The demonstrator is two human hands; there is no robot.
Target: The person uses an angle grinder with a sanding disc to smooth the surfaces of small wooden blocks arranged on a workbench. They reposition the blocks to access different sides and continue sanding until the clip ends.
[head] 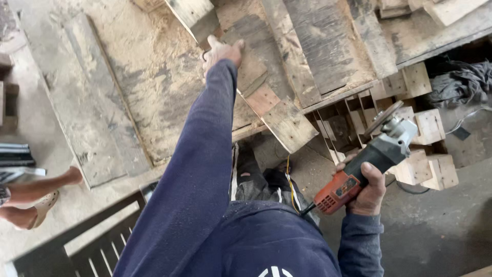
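Sawdusty workbench (128, 92) w/ planks; left hand (223, 51) grips plank (197, 18), right hand (368, 190) clenched on angle grinder (366, 164)

Woodworking workshop, sawdust-covered bench (128, 92), stacked planks (318, 46), wood offcuts (425, 154)

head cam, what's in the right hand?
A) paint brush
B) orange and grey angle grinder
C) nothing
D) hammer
B: the right hand grips an orange and grey angle grinder by its body, disc end pointing away, while the left hand reaches out to a wooden plank on the workbench.
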